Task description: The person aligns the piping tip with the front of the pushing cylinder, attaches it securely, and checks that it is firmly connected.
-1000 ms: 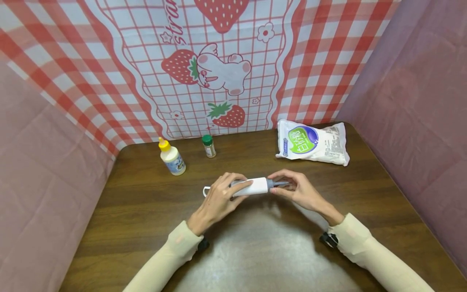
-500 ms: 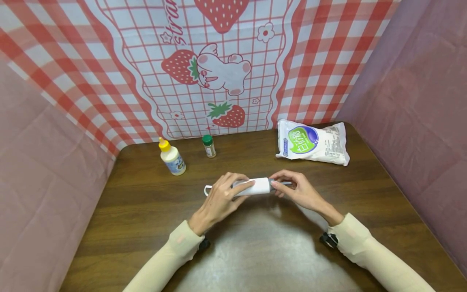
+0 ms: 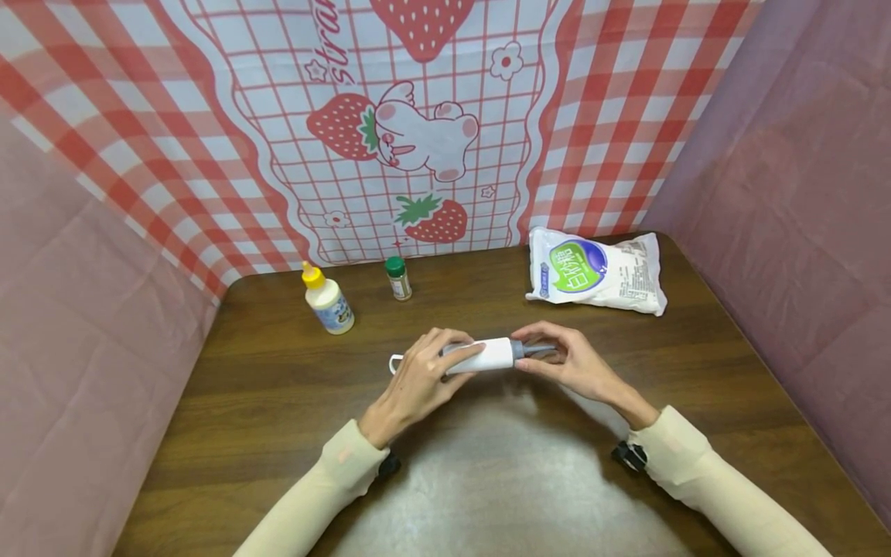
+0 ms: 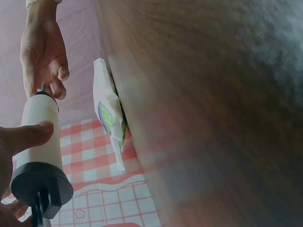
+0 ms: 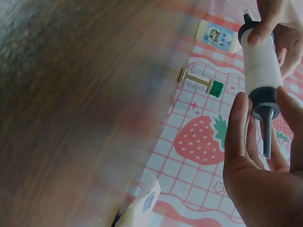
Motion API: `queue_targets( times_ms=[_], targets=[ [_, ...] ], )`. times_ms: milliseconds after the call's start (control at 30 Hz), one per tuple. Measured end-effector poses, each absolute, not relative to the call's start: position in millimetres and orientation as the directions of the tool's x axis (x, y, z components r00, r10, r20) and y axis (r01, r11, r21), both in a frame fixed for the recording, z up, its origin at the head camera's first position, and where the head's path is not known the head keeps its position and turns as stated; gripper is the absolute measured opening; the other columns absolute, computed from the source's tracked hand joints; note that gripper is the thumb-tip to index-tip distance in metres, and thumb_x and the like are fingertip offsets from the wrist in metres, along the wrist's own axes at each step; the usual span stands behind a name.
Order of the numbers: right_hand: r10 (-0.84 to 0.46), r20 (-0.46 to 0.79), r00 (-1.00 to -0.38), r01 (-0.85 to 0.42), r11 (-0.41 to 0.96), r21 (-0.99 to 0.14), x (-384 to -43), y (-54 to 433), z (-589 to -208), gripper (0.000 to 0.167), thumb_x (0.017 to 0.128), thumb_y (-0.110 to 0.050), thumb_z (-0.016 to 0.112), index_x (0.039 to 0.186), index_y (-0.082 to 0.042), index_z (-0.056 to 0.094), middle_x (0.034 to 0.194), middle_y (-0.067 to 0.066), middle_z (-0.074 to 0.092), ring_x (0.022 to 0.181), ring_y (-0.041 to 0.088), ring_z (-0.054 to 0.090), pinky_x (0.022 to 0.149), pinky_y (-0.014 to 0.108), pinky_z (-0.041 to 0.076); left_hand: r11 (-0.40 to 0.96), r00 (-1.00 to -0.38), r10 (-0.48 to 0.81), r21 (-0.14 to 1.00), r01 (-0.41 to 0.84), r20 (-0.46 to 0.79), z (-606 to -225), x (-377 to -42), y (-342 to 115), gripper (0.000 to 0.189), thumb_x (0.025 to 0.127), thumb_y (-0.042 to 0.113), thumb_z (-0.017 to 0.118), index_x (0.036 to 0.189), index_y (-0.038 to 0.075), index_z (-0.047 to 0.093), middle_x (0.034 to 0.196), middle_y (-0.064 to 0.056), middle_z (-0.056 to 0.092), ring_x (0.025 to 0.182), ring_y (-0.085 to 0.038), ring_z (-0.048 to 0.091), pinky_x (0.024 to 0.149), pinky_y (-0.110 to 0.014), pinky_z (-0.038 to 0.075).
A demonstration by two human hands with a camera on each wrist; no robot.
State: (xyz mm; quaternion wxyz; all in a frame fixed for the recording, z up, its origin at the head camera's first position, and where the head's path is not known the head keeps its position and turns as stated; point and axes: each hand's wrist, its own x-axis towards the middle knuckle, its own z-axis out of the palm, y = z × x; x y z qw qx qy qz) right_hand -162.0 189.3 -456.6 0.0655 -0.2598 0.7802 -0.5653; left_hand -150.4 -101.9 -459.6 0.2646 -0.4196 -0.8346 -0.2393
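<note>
Between both hands lies a white syringe-like tube [image 3: 498, 353] with a grey nozzle cap [image 3: 517, 350] on its right end. A thin grey nozzle [image 5: 267, 137] sticks out of that cap toward the right palm. My left hand [image 3: 422, 373] grips the tube's body, thumb along its side. At the tube's left end, a small white looped handle [image 3: 394, 363] shows past the left hand. My right hand [image 3: 576, 367] pinches the grey cap with thumb and fingertips, the nozzle inside its cupped fingers. In the left wrist view a dark end cap [image 4: 40, 182] shows behind the tube.
A glue-like bottle with a yellow cap [image 3: 330, 303] stands at the back left, a small green-lidded shaker jar [image 3: 399, 279] beside it. A white printed bag [image 3: 626, 275] lies at the back right of the wooden table [image 3: 244, 433]. A checked curtain [image 3: 605, 116] hangs behind.
My right fingers turned round the grey cap, thumb rolling over its front half a second ago, and now are spread back to either side of it. The left hand has held the tube steady.
</note>
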Motion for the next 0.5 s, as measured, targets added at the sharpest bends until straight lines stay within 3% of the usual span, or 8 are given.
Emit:
queue_targets(
  times_ms=[233,500],
  targets=[
    [-0.489,0.216,-0.845,-0.350,0.202,-0.914,-162.9,189.7,-459.1,0.035,0.095,-0.007,0.075,0.129,-0.008,0.068,0.124,0.014,0.072,0.107,0.010,0.072,0.091,0.029,0.062,0.538,-0.532,0.574,0.203,0.818,0.623,-457.7,-149.1,-101.3,0.047,0.085,0.021,0.088,0.130,0.016,0.074,0.121,-0.004,0.069,0.107,-0.019,0.065,0.093,-0.032,0.058],
    [-0.453,0.210,-0.866,-0.339,0.223,-0.914,-163.0,185.5,-461.1,0.027,0.097,-0.009,0.073,0.124,-0.004,0.069,0.120,0.018,0.073,0.102,0.010,0.073,0.088,0.026,0.063,0.538,-0.509,0.572,0.175,0.825,0.643,-457.0,-148.8,-101.5,0.049,0.084,0.020,0.089,0.130,0.015,0.074,0.121,-0.005,0.069,0.107,-0.019,0.065,0.093,-0.031,0.058]
  ],
)
